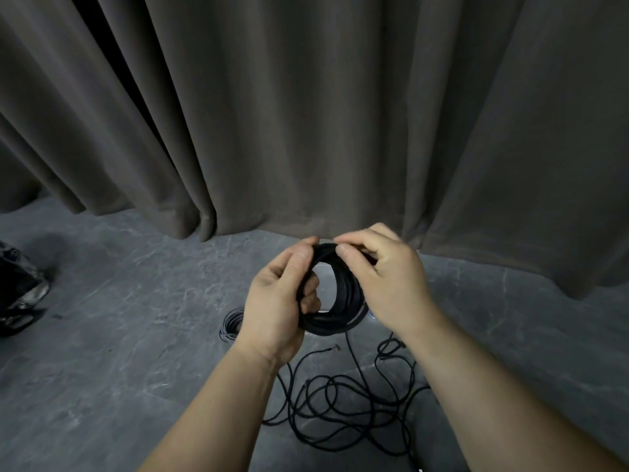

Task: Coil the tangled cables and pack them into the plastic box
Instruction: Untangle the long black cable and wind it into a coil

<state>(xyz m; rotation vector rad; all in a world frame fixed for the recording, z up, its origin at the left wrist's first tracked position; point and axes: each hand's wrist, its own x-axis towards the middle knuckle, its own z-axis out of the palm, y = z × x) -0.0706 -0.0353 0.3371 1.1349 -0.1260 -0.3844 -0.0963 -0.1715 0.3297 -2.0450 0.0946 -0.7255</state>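
A black cable coil (343, 294) is held upright in front of me, above the floor. My left hand (275, 301) grips its left and lower side, fingers through the ring. My right hand (384, 277) pinches the top of the coil between thumb and fingers. A loose strand drops from the coil to a tangle of black cable (343, 403) spread on the floor between my forearms. A small grey coiled cable (232, 324) lies on the floor just left of my left wrist. Part of a pale object behind the coil is mostly hidden; no plastic box is clearly visible.
A heavy dark curtain (306, 114) hangs across the back and reaches the grey stone-patterned floor (119, 335). A shiny black bag or object (18, 294) sits at the far left edge.
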